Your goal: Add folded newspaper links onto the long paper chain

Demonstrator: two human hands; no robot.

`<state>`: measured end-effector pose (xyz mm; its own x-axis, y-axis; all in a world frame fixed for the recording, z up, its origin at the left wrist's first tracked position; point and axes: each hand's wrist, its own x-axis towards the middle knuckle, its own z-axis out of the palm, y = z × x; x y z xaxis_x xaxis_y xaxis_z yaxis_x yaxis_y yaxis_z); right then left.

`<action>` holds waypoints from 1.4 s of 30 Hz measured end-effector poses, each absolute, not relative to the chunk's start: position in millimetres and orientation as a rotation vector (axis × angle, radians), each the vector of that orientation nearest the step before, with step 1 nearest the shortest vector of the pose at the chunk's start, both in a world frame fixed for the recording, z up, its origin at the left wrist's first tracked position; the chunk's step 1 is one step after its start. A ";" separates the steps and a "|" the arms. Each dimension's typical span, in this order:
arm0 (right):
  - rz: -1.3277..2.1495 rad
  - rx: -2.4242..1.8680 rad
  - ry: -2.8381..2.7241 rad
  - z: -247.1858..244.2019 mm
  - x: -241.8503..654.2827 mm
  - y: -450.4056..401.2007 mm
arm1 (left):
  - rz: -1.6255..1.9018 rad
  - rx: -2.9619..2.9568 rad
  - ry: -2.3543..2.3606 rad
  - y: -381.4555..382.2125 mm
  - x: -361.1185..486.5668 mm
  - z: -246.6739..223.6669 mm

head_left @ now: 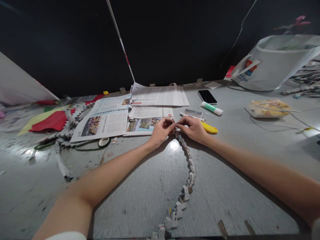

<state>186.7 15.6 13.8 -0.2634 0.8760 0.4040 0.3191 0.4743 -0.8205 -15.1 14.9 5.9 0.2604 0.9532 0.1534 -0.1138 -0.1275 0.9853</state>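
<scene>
A long chain of folded newspaper strips (190, 163) curves over the grey table from the near edge up to my hands. Its far end is pinched between the fingertips of my left hand (161, 131) and my right hand (193, 129). The two hands meet there, thumbs and forefingers closed together, and hide the exact fold. Just beyond my right hand lie a yellow-handled cutter (209, 128) and a clear flat piece (193, 114). Open newspaper sheets (105, 115) spread out beyond and beside my left hand.
A phone (207, 97) and a glue stick (212, 108) lie at the back right, near a wrapped packet (270, 108) with a cable. A white bag (272, 63) stands farther right. Tape (104, 142), red paper (51, 122) and more folded chain (72, 118) sit left. A dark panel rises behind.
</scene>
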 end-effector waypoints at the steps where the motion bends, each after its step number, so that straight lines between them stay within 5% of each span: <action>1: 0.772 -1.004 -1.812 13.3 186.7 15.5 | 1.144 1.351 0.873 15.2 -15.2 5.7; 19: 0.949 -0.947 -1.734 1.8 188.6 22.3 | 1.190 1.302 0.849 19.0 -16.5 3.7; 42: 0.677 -1.000 -1.878 4.6 190.2 22.7 | 1.159 1.319 0.877 19.0 -17.2 2.1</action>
<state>190.2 22.7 4.6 -0.2911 0.8475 0.4438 0.3694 0.5275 -0.7651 -17.2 19.0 2.1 0.2418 0.9608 0.1356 -0.1307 -0.1062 0.9857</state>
